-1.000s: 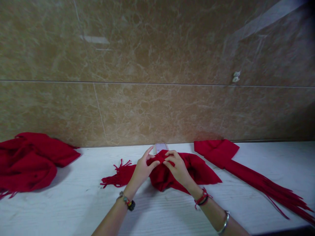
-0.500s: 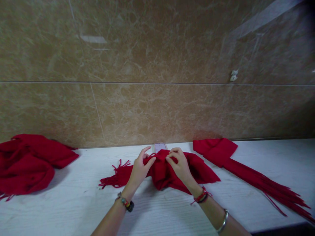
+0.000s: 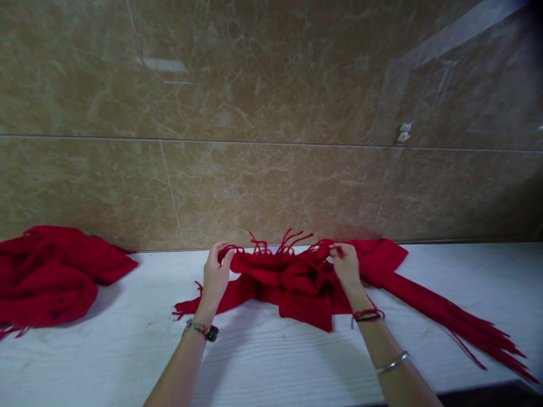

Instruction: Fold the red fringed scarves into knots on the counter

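Note:
A red fringed scarf (image 3: 275, 277) is bunched on the white table in front of me, one fringed end raised toward the wall. At the left corner of that raised end, my left hand (image 3: 216, 270) pinches the cloth between thumb and fingers. My right hand (image 3: 347, 264) grips the opposite corner, its fingers closed on the edge. Loose tassels stick up along the stretch between both hands. Another fringed end of the scarf lies on the table beside my left wrist.
A crumpled red scarf (image 3: 51, 277) lies at the far left. To the right, a folded red scarf (image 3: 407, 288) has its long fringe trailing toward the front edge. The white table (image 3: 271, 367) meets a brown marbled tile wall (image 3: 271, 192) bearing a small white fitting (image 3: 404, 133).
My hands have moved apart, spreading the fringed end between them and lifting its tassels toward the wall. The phone behind the scarf is now hidden.

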### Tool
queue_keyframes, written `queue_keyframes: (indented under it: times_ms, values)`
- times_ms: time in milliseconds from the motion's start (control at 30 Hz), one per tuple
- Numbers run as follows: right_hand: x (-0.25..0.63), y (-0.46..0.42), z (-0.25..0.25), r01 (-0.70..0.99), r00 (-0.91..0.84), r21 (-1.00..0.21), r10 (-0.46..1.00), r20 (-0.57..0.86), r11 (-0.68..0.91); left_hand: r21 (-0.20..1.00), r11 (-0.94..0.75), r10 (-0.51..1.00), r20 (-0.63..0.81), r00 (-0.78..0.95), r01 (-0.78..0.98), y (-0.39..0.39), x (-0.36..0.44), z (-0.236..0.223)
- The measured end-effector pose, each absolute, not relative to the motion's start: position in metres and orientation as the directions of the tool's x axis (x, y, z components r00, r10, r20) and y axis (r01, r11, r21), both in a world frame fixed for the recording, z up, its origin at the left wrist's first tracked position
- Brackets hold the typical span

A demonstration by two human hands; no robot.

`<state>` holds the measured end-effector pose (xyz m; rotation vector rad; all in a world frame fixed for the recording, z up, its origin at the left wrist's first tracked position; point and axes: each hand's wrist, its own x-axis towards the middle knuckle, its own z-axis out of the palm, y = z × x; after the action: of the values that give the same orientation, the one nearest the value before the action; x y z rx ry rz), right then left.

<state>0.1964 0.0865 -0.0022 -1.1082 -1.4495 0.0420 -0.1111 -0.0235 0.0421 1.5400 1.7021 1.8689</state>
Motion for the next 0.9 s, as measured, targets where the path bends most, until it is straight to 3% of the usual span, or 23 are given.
queue_keyframes:
  times_ms: [167, 300, 400, 533, 700, 900]
  values:
    - [0.150, 0.047, 0.008, 0.664, -0.015, -0.405, 0.553, 0.833, 0.628, 0.737, -0.297, 0.788, 0.548, -0.281, 0.607, -0.028, -0.094, 0.039]
    - [0.115, 0.011, 0.015, 0.419, -0.409, -0.366, 0.532, 0.741, 0.831, 0.679, -0.453, 0.802, 0.593, -0.067, 0.578, -0.040, -0.076, 0.044]
    - [0.101, -0.001, 0.015, 0.266, -0.537, -0.431, 0.503, 0.677, 0.863, 0.630, -0.542, 0.790, 0.608, 0.081, 0.556, -0.048, -0.065, 0.046]
    - [0.107, 0.005, 0.019, 0.178, -0.413, -0.560, 0.578, 0.704, 0.809, 0.638, -0.532, 0.792, 0.607, 0.061, 0.557, -0.047, -0.056, 0.037]
    - [0.122, 0.020, 0.024, 0.217, -0.105, -0.685, 0.714, 0.692, 0.696, 0.672, -0.345, 0.878, 0.479, -0.029, 0.655, -0.040, -0.034, 0.010]
    - [0.120, 0.022, 0.019, 0.430, 0.039, -0.600, 0.650, 0.759, 0.675, 0.579, -0.354, 0.848, 0.529, -0.008, 0.734, -0.049, -0.014, 0.000]
